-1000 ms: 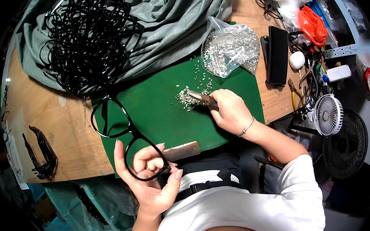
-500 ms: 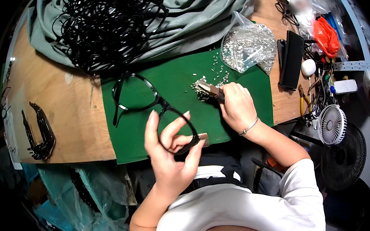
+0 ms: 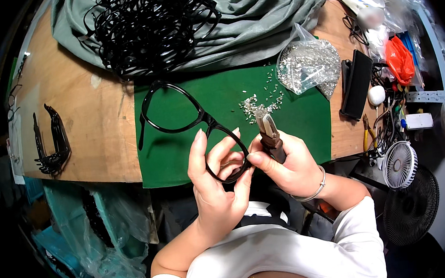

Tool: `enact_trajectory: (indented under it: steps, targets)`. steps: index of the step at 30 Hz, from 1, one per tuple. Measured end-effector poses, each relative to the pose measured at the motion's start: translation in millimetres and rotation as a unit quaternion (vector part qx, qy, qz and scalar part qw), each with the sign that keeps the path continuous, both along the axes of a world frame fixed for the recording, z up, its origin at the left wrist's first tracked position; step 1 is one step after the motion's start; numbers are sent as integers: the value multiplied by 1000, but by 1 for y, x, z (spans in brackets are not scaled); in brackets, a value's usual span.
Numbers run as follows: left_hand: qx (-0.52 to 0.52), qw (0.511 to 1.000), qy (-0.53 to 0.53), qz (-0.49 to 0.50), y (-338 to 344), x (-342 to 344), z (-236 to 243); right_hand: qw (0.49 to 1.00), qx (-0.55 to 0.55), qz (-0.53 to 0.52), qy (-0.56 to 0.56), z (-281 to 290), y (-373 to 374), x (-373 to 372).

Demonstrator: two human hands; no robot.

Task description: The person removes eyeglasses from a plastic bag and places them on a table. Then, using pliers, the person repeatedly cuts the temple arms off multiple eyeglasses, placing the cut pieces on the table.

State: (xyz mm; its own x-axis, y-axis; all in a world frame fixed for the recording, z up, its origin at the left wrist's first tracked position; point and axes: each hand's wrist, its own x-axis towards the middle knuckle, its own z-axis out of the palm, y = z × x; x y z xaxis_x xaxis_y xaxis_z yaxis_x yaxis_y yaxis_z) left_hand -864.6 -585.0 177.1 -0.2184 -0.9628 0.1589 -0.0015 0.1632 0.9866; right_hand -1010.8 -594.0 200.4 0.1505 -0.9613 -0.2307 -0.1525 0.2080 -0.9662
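A black eyeglass frame point(image 3: 204, 118) without visible lenses is pinched at its near right rim by my left hand point(image 3: 216, 192), its other fingers curled along the rim. The far rim and a temple extend up and left over the green mat point(image 3: 177, 166). My right hand point(image 3: 299, 170) is closed round dark-handled pliers point(image 3: 269, 134), metal jaws pointing away from me. Whether a small part sits in the jaws I cannot make out. My right thumb is close beside the frame's rim. Just beyond the jaws lies a loose pile of tiny silvery metal pieces point(image 3: 254, 106).
A clear bag point(image 3: 308, 61) of similar pieces lies at the mat's far right. Behind, black frames point(image 3: 146, 32) are heaped on grey cloth point(image 3: 260, 21). More black frames point(image 3: 53, 152) lie left. A black phone-like object point(image 3: 356, 84), cables and a white fan point(image 3: 399, 165) are at right.
My right hand has drawn the pliers back from the metal pieces toward me and the left hand. The eyeglass frame stays in my left hand, and the whole view has shifted slightly.
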Motion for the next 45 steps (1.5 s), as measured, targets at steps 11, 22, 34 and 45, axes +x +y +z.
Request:
enact_trajectory:
  steps: [11, 22, 34, 45]
  targets:
    - [175, 968, 158, -86, -12, 8, 21, 959, 196, 116, -171, 9, -15, -9]
    - [183, 955, 205, -110, -14, 41, 44, 954, 112, 276, 31, 26, -4, -29]
    - [225, 951, 161, -136, -13, 37, 41, 901, 93, 395, 150, 41, -13, -16]
    - [224, 960, 98, -134, -15, 32, 33, 914, 131, 346, 164, 21, -19, -33]
